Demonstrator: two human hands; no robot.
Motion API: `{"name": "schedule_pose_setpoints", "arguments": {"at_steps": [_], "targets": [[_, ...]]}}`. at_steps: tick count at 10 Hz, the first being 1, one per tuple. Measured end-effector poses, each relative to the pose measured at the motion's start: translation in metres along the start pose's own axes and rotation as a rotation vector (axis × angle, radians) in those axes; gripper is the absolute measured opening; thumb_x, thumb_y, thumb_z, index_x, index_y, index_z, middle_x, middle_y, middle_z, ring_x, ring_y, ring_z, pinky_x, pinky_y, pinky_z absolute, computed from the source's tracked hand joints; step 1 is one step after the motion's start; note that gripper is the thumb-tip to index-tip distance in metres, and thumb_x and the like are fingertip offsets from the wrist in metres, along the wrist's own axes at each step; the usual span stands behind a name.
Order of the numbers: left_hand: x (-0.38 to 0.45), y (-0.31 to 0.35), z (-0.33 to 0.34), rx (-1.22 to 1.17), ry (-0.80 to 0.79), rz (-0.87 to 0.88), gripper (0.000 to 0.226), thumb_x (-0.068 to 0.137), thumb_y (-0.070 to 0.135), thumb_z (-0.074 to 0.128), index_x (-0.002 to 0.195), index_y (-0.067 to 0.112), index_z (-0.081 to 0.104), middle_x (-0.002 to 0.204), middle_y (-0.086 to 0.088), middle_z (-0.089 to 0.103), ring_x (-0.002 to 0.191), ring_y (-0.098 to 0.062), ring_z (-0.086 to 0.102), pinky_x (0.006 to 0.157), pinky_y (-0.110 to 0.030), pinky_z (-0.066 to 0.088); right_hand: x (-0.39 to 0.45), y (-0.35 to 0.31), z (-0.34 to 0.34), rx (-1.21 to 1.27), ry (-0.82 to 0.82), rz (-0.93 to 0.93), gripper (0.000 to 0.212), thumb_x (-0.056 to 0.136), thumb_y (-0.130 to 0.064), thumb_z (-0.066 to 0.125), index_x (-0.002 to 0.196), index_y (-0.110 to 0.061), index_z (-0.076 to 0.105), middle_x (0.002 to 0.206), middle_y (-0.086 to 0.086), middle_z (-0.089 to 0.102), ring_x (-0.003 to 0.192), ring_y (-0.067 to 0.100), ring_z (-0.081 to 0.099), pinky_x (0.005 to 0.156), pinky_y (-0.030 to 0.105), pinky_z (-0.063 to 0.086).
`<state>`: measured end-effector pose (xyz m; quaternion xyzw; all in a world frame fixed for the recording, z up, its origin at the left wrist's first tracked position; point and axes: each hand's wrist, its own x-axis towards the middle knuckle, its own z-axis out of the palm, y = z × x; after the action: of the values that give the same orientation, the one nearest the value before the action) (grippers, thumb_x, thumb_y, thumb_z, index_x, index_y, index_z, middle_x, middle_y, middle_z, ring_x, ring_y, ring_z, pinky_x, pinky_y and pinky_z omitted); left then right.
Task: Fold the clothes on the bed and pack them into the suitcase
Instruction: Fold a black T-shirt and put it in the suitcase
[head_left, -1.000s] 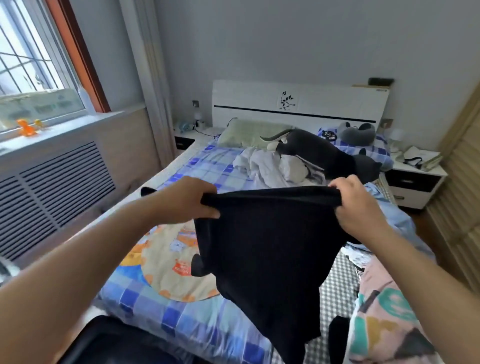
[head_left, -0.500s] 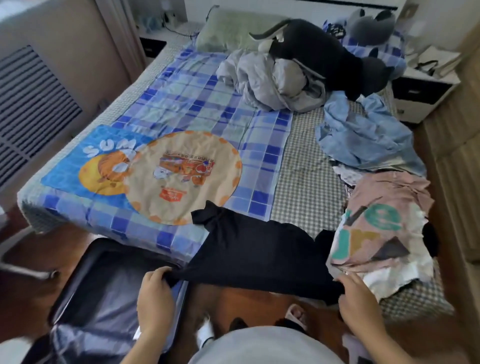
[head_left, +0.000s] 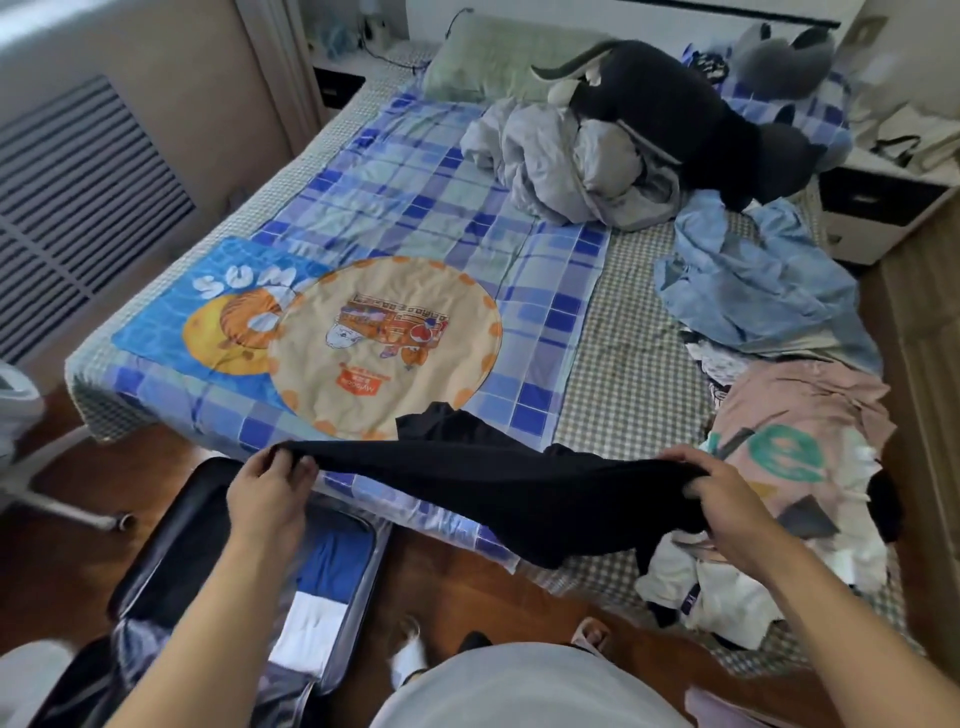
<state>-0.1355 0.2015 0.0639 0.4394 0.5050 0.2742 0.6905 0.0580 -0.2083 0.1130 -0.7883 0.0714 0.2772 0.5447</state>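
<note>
clothes (head_left: 795, 467) beside black garment (head_left: 519, 488)

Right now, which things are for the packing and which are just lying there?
For the job:
black garment, held by left hand and right hand
suitcase
pink shirt
blue shirt
grey clothes

Just lying about:
plush toy
pillow
nightstand

Two hands: left hand (head_left: 270, 496), right hand (head_left: 727, 499). One black garment (head_left: 519, 488) between them. One bed (head_left: 634, 332). One open suitcase (head_left: 208, 561) on the floor. One round printed cushion (head_left: 384, 348). One green pillow (head_left: 498, 62). One grey crumpled bundle (head_left: 566, 161), one light blue garment (head_left: 758, 275), one pink printed garment (head_left: 800, 415). One nightstand (head_left: 878, 208).
</note>
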Motion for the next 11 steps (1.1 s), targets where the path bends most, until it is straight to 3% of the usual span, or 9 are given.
{"name": "schedule_pose_setpoints", "arguments": {"at_steps": [1, 2, 4, 5, 6, 7, 8, 10, 11], "targets": [[0.024, 0.009, -0.018, 0.0, -0.076, -0.129, 0.022, 0.102, -0.001, 0.044, 0.101, 0.017, 0.057, 0.1, -0.001, 0.061, 0.086, -0.009, 0.064, 0.076, -0.017, 0.058, -0.003, -0.018, -0.001, 0.042, -0.206, -0.03, 0.033, 0.088, 0.018, 0.033, 0.093, 0.003, 0.062, 0.071, 0.006, 0.065, 0.061, 0.014, 0.062, 0.052, 0.019, 0.045], [0.028, 0.003, -0.033, 0.002, -0.014, -0.187, 0.019, 0.101, 0.001, 0.044, 0.093, 0.014, 0.056, 0.098, -0.003, 0.06, 0.083, -0.01, 0.061, 0.07, -0.017, 0.057, 0.005, -0.013, 0.0, -0.31, -0.289, -0.066, 0.031, 0.092, 0.012, 0.046, 0.099, -0.003, 0.071, 0.098, 0.003, 0.071, 0.093, 0.018, 0.067, 0.075, 0.017, 0.048], [0.008, -0.038, -0.057, 0.298, -0.12, -0.412, 0.024, 0.099, -0.006, 0.047, 0.099, 0.004, 0.069, 0.087, -0.009, 0.067, 0.065, -0.014, 0.055, 0.047, -0.015, 0.049, 0.031, 0.075, -0.016, -0.552, 0.143, 0.291, 0.031, 0.091, 0.012, 0.044, 0.092, -0.007, 0.068, 0.101, 0.018, 0.055, 0.088, 0.037, 0.059, 0.074, 0.051, 0.059], [0.007, -0.084, -0.08, 0.751, -0.181, -0.555, 0.027, 0.094, -0.017, 0.043, 0.092, -0.008, 0.069, 0.064, -0.012, 0.06, 0.049, -0.017, 0.049, 0.036, -0.018, 0.04, 0.064, 0.206, -0.031, -0.477, -0.133, 0.727, 0.066, 0.088, -0.01, 0.074, 0.141, 0.012, 0.041, 0.125, 0.029, 0.049, 0.108, 0.042, 0.056, 0.088, 0.048, 0.055], [0.008, -0.109, -0.089, 1.096, -0.173, -0.479, 0.008, 0.091, -0.008, 0.061, 0.09, -0.001, 0.065, 0.075, -0.012, 0.061, 0.063, -0.025, 0.06, 0.036, -0.023, 0.046, 0.066, 0.27, -0.026, 0.044, -0.085, 0.837, 0.119, 0.034, -0.036, 0.105, 0.122, 0.022, 0.05, 0.107, 0.031, 0.061, 0.078, 0.029, 0.072, 0.093, 0.035, 0.046], [0.02, -0.069, -0.043, 0.875, -0.135, -0.444, 0.018, 0.093, -0.011, 0.058, 0.106, -0.006, 0.069, 0.083, -0.015, 0.061, 0.065, -0.027, 0.057, 0.035, -0.021, 0.047, 0.025, 0.119, -0.001, 0.655, 0.107, 0.724, 0.02, 0.103, 0.003, 0.038, 0.097, 0.014, 0.053, 0.082, 0.025, 0.059, 0.073, 0.04, 0.059, 0.085, 0.054, 0.043], [0.067, 0.023, 0.04, 0.51, -0.241, -0.272, 0.037, 0.096, -0.014, 0.047, 0.13, -0.005, 0.06, 0.095, -0.01, 0.062, 0.08, -0.019, 0.059, 0.052, -0.018, 0.054, 0.054, 0.01, -0.013, 0.7, 0.265, 0.488, 0.04, 0.101, 0.009, 0.029, 0.135, -0.001, 0.048, 0.111, 0.025, 0.058, 0.109, 0.044, 0.056, 0.078, 0.057, 0.054], [0.037, 0.322, 0.225, -0.231, -0.393, 0.332, 0.031, 0.095, -0.015, 0.046, 0.092, 0.009, 0.064, 0.085, -0.011, 0.061, 0.067, -0.014, 0.062, 0.055, -0.018, 0.054, 0.072, -0.292, -0.078, 0.774, 0.215, -0.227, 0.025, 0.095, 0.009, 0.041, 0.096, -0.01, 0.059, 0.106, 0.02, 0.064, 0.08, 0.032, 0.065, 0.042, 0.037, 0.056], [-0.021, 0.432, 0.255, -0.478, -0.452, 0.54, 0.028, 0.094, -0.013, 0.051, 0.095, 0.009, 0.068, 0.095, -0.011, 0.066, 0.085, -0.02, 0.068, 0.077, -0.028, 0.062, 0.028, -0.389, -0.096, 0.878, 0.16, -0.481, 0.035, 0.099, 0.005, 0.027, 0.097, -0.01, 0.059, 0.098, 0.012, 0.066, 0.066, 0.025, 0.073, 0.051, 0.037, 0.06]]}}
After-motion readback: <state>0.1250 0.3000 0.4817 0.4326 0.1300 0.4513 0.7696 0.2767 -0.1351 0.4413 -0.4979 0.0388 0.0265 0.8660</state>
